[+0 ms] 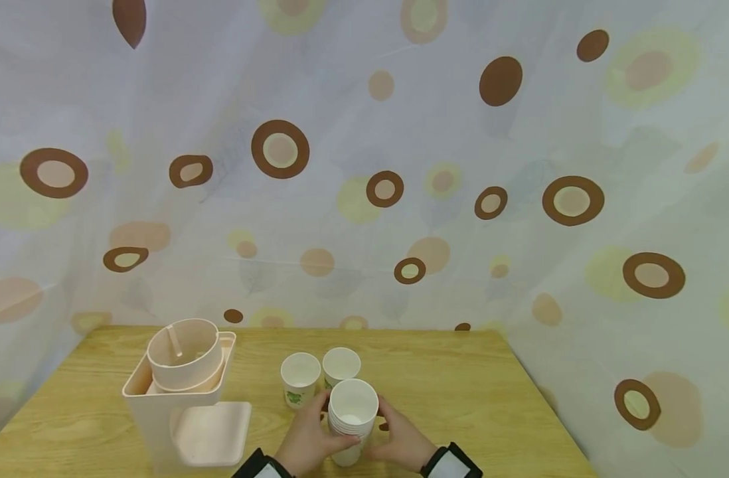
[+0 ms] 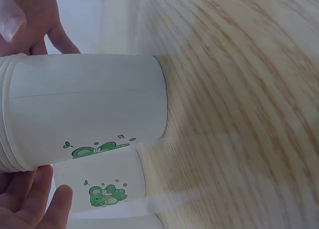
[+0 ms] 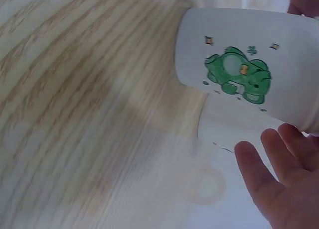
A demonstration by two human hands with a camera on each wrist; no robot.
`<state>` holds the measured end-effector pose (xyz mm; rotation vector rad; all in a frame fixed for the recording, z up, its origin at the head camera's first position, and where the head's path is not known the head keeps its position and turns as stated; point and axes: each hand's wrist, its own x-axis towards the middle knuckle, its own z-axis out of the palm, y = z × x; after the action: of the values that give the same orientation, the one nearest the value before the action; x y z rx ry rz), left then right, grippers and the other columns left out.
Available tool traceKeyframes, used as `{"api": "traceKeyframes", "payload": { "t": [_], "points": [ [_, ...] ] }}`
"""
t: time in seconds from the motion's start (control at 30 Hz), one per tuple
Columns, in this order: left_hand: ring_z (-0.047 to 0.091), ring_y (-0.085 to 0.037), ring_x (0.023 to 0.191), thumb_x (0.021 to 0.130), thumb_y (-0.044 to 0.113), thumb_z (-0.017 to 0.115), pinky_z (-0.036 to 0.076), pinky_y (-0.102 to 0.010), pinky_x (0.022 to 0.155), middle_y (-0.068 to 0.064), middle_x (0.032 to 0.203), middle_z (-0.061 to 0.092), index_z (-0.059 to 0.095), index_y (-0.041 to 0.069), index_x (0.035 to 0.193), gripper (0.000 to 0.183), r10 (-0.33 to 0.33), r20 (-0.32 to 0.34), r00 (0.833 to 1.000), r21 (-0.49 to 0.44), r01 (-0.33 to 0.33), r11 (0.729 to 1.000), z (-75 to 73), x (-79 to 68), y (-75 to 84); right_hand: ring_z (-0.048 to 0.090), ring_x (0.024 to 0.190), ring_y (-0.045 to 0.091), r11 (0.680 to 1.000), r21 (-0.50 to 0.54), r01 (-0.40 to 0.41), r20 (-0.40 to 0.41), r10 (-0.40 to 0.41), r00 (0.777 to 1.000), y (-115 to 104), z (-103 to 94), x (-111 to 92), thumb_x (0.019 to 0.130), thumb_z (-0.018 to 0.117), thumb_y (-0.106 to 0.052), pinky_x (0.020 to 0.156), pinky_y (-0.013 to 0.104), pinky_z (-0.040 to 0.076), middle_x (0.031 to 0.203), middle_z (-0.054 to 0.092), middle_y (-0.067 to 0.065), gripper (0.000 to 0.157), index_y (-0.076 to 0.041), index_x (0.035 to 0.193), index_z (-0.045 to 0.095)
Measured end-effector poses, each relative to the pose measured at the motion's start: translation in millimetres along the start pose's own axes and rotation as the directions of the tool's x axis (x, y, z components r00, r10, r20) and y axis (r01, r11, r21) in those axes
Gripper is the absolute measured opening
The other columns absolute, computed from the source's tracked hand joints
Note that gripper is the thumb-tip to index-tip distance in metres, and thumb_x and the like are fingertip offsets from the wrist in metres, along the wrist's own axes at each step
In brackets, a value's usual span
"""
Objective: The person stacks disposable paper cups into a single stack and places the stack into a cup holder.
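A stack of white paper cups (image 1: 354, 403) stands upright near the front of the table, rims nested at the top. A green bear print (image 3: 239, 74) shows on the side of its outer cup. My left hand (image 1: 309, 435) grips the stack from the left, its thumb across the front below the rims. On the other side, my right hand (image 1: 403, 441) has its fingers extended, with fingertips (image 3: 244, 149) spread beside the upper part of the stack. Just behind and to the left are two more paper cups, one on the left (image 1: 301, 370) and one farther back (image 1: 341, 364).
On the left of the wooden table (image 1: 448, 378) stands a cream plastic stand (image 1: 155, 425) with a flat base plate (image 1: 215, 435). A round cream container (image 1: 185, 362) sits in its top. Behind the table hangs a patterned cloth (image 1: 340, 219), which also runs along the sides.
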<state>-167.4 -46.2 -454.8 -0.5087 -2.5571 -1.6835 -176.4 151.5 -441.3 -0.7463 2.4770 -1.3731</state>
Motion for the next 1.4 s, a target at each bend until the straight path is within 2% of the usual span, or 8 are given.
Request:
{"api": "traceKeyframes", "payload": {
  "t": [0.23,0.33,0.47,0.57,0.67,0.77,1.03,1.4],
  "points": [
    [0.054,-0.032,0.109,0.066,0.044,0.078,0.040,-0.062,0.094,-0.017,0.118,0.062,0.051,-0.002,0.125,0.080,0.035,-0.028,0.999,0.012,-0.035,0.999,2.2,-1.3,-1.5,0.052,0.110,0.035,0.997,-0.069,0.018,-0.061,-0.023,0.998,6.3,6.3,6.9,0.072,0.077,-0.023,0.082,0.052,0.049,0.127,0.056,0.025,0.076,0.007,0.133,0.042],
    [0.051,-0.037,0.115,0.067,0.044,0.077,0.039,-0.065,0.094,-0.021,0.125,0.058,0.048,-0.003,0.129,0.083,0.036,0.015,0.999,0.022,-0.036,0.999,-3.2,-3.2,-0.9,0.053,0.109,0.032,0.997,-0.082,0.017,-0.068,-0.022,0.997,7.8,7.4,8.6,0.072,0.077,-0.024,0.083,0.051,0.048,0.125,0.058,0.023,0.075,0.006,0.132,0.044],
    [0.049,-0.041,0.117,0.071,0.023,0.073,0.042,-0.064,0.093,-0.026,0.129,0.052,0.044,-0.006,0.132,0.074,0.038,0.045,0.998,0.142,-0.044,0.989,-21.0,-7.7,3.1,0.053,0.110,0.036,0.996,-0.086,0.019,-0.065,-0.025,0.998,7.9,7.0,8.6,0.071,0.077,-0.024,0.085,0.056,0.047,0.125,0.059,0.024,0.076,0.008,0.132,0.044],
    [0.055,-0.038,0.109,0.067,0.007,0.068,0.048,-0.058,0.088,-0.024,0.122,0.059,0.051,-0.005,0.126,0.062,0.024,-0.119,0.993,0.239,0.005,0.971,-35.0,-6.0,8.0,0.053,0.112,0.038,0.996,-0.083,0.013,-0.058,-0.018,0.998,6.9,6.0,8.1,0.072,0.077,-0.024,0.086,0.057,0.046,0.125,0.059,0.025,0.075,0.008,0.131,0.045],
    [0.056,-0.035,0.103,0.072,0.004,0.067,0.049,-0.052,0.086,-0.023,0.115,0.062,0.057,-0.004,0.119,0.049,-0.021,-0.327,0.945,0.246,0.107,0.963,-44.5,4.6,12.1,0.053,0.111,0.036,0.997,-0.078,-0.002,-0.058,-0.003,0.998,4.5,4.5,7.9,0.071,0.077,-0.023,0.087,0.055,0.045,0.124,0.060,0.023,0.074,0.008,0.131,0.046],
    [0.050,-0.042,0.108,0.074,0.014,0.071,0.047,-0.055,0.088,-0.028,0.118,0.057,0.052,-0.009,0.123,0.057,-0.076,-0.407,0.910,0.250,0.191,0.949,-49.9,18.6,12.7,0.053,0.109,0.035,0.996,-0.087,-0.004,-0.061,-0.001,0.998,2.5,4.0,8.0,0.071,0.077,-0.022,0.086,0.054,0.045,0.123,0.061,0.023,0.072,0.008,0.129,0.047],
    [0.041,-0.054,0.116,0.067,0.030,0.079,0.044,-0.062,0.089,-0.039,0.130,0.043,0.035,-0.018,0.132,0.092,-0.153,-0.386,0.910,0.350,0.298,0.888,-52.6,41.7,-4.0,0.054,0.111,0.038,0.997,-0.072,-0.008,-0.050,0.004,0.999,2.9,6.6,11.2,0.072,0.078,-0.022,0.087,0.057,0.045,0.124,0.061,0.023,0.071,0.007,0.129,0.048],
    [0.044,-0.053,0.116,0.065,0.033,0.080,0.044,-0.064,0.088,-0.038,0.129,0.048,0.037,-0.016,0.135,0.095,-0.217,-0.334,0.917,0.381,0.342,0.859,-47.2,52.0,-16.3,0.053,0.111,0.038,0.997,-0.075,-0.007,-0.055,0.003,0.998,1.8,4.4,8.5,0.072,0.077,-0.021,0.086,0.056,0.044,0.124,0.060,0.023,0.070,0.006,0.129,0.048]
  ]
}}
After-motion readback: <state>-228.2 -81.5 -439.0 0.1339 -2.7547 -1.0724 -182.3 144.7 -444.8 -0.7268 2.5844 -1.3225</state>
